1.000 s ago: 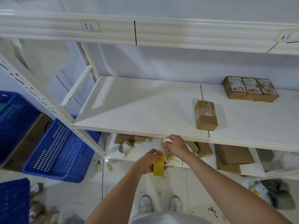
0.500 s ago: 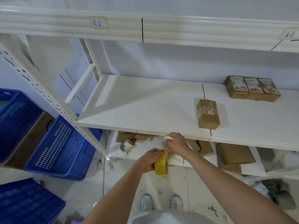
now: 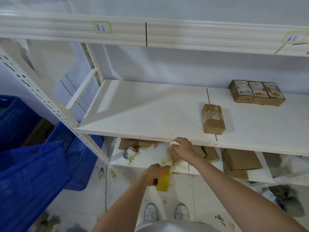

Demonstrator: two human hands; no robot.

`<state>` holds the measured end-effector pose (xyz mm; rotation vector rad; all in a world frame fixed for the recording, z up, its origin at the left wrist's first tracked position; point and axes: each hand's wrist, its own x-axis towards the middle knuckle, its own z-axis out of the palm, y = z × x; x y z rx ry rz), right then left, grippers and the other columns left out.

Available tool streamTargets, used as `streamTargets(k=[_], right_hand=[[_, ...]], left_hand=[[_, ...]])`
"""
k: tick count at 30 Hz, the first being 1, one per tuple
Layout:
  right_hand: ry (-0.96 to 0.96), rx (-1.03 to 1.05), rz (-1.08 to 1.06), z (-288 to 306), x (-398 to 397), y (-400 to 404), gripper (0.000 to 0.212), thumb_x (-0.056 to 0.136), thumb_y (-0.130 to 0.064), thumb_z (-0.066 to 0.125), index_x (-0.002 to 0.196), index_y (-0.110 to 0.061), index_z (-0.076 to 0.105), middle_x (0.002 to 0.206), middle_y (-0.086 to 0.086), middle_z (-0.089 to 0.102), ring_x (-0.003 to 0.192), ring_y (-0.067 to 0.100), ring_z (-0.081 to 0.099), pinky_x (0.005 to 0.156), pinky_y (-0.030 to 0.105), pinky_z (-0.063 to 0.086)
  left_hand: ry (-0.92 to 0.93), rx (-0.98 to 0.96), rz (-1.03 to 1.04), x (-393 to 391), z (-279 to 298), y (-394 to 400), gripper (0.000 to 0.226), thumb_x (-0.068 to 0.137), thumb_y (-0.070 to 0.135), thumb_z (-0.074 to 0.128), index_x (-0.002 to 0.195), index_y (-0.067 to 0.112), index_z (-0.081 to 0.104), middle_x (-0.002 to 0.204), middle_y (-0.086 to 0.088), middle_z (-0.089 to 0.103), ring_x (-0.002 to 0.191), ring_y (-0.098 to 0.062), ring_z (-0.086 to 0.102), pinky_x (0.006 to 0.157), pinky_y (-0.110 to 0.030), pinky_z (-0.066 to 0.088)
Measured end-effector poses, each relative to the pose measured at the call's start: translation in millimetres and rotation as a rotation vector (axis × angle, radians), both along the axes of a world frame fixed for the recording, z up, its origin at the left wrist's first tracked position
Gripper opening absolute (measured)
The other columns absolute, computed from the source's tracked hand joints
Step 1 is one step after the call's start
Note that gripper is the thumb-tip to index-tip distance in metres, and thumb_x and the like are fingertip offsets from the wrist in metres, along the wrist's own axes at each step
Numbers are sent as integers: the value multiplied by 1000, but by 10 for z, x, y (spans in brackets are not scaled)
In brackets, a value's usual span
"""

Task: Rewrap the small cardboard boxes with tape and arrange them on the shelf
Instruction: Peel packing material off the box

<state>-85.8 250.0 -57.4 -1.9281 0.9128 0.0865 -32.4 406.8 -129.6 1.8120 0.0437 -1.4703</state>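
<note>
A yellow tape roll (image 3: 163, 180) is gripped in the left hand (image 3: 153, 173) fingers; a pink-white tool (image 3: 175, 143) is pinched by the right hand (image 3: 183, 150). Beyond the fingers, a taped cardboard box (image 3: 213, 119) lies on the shelf (image 3: 150, 111); "25" is handwritten on one box of the row of three boxes (image 3: 256, 92).

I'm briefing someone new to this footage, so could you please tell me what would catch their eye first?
Probably the yellow roll of packing tape gripped in the left hand, low at centre, with the right hand holding a small pink cutter just above. Next, the lone brown taped cardboard box on the white shelf board, and bright blue plastic crates at left.
</note>
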Motion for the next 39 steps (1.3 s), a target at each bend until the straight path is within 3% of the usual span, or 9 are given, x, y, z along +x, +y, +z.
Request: streamTargets(k=[5,9,11,18,24,28,32,36,39], right_hand=[[45,-67,77,-66,4,-9,21,90,-5,50,87,-8,71,95,3,70,85,26,68,75,37,57],[28,-50,112,-116,-66,67,19,94,-2,54,90,-1,72,86,8,66,64,11,59,47,10,42],[5,-72,154,-156,-94,114,16,92,-1,58,98,6,72,89,14,67,62,9,59,45,6,40],[19,-108,279,-352,-97,197,16,90,-9,65,77,-18,67,71,-4,59,70,18,58,61,22,40],[33,-121,341,-367,-99,247,13,92,-10,63,82,-4,69,81,6,65,76,17,56,69,26,41],[56,-149,350,-420,-91,270,9,95,-14,64,92,-10,71,97,8,68,88,18,58,74,26,40],[61,-207,395,-427,-76,277,27,95,-11,60,70,-19,61,77,0,59,75,15,53,62,20,35],[115,-309,479,-407,-64,281,27,95,-8,56,69,-4,59,77,13,59,71,18,49,55,25,29],[101,-379,534,-410,-68,261,45,94,-8,53,55,-22,33,64,-1,37,60,12,36,50,22,24]], left_hand=[[45,-82,35,26,24,42,40,90,41,74,122,22,61,107,-9,68,92,-26,71,78,-40,62],[57,-121,33,2,91,68,20,100,26,62,119,19,63,101,-11,66,77,-24,72,72,-38,61],[52,-111,82,-28,92,79,19,105,23,52,119,17,63,101,-11,67,77,-27,74,74,-40,62],[52,-46,160,-70,121,42,25,100,30,59,118,16,70,110,-13,69,90,-27,70,76,-38,61],[115,-33,235,-66,97,40,29,97,28,63,120,10,67,103,-13,69,86,-27,69,69,-36,59],[141,-18,261,-77,150,11,30,98,27,61,121,8,66,99,-13,67,80,-25,68,56,-31,56],[149,-17,272,-63,136,9,32,97,29,63,122,8,66,106,-14,68,87,-27,69,61,-34,58],[141,10,263,-44,121,-7,33,97,31,62,122,10,66,111,-14,68,93,-29,69,68,-38,59],[130,36,250,-27,111,-21,34,96,33,62,122,11,65,112,-14,68,95,-30,70,78,-43,61]])
